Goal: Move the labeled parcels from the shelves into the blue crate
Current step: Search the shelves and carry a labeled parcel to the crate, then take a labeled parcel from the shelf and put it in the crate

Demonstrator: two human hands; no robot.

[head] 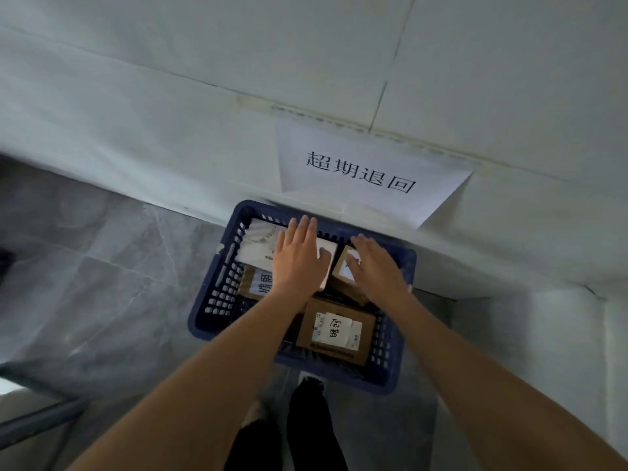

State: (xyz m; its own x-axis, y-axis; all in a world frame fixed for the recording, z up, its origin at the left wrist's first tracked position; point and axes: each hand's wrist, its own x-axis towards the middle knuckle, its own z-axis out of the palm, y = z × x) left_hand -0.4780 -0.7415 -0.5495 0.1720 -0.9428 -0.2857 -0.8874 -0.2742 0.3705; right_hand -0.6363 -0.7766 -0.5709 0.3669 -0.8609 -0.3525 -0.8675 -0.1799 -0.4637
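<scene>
The blue crate stands on the floor against the wall and holds several labeled parcels. My left hand lies flat, fingers spread, on a white parcel at the crate's far side. My right hand rests with spread fingers on a small brown box with a white label. Nearer to me lies a larger brown box with a handwritten label. Another labeled brown box sits at the left, partly under my left forearm.
A white paper sign with black characters is stuck on the wall just above the crate. Grey tiled floor spreads to the left. A metal shelf edge shows at bottom left. My dark trouser legs and shoes are below the crate.
</scene>
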